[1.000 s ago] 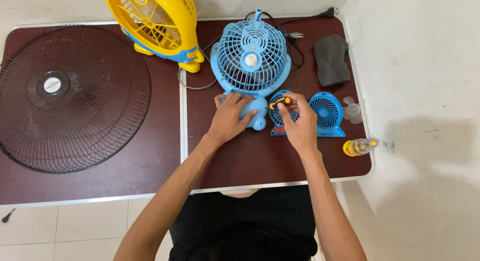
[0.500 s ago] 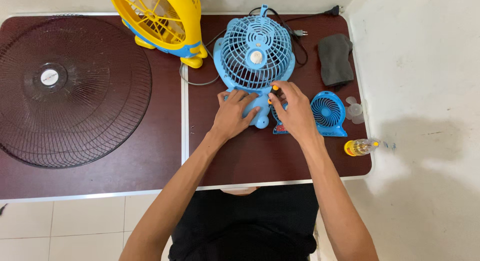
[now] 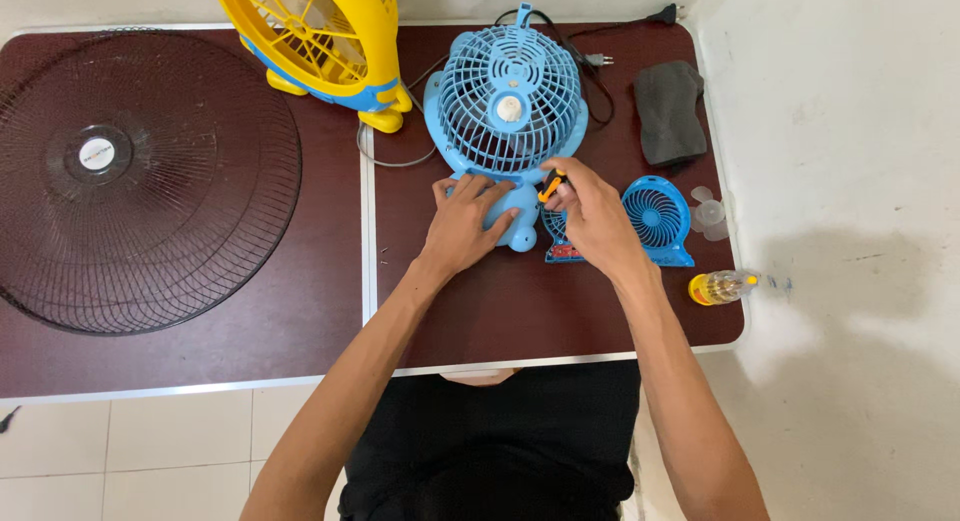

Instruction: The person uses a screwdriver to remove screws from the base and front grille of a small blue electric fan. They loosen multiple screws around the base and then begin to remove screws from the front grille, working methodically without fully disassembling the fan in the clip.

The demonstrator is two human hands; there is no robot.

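Observation:
A light blue table fan (image 3: 510,101) lies on its back on the dark red table (image 3: 480,311), grille facing up. My left hand (image 3: 468,221) presses flat on the fan's base. My right hand (image 3: 592,219) grips an orange-and-black screwdriver (image 3: 551,185), its tip at the lower rim of the grille. Under and beside my right hand lies a small blue fan shell (image 3: 655,217), partly hidden by the hand.
A yellow fan (image 3: 320,36) stands at the back. A large black wire grille (image 3: 140,176) covers the left table. A dark grey cloth (image 3: 668,111), a clear small propeller (image 3: 708,213), a small yellow bottle (image 3: 722,286) and black cables (image 3: 600,56) lie at the right.
My right hand has carried the screwdriver from the small blue fan shell up to the lower rim of the blue fan's grille. My left hand stayed on the base.

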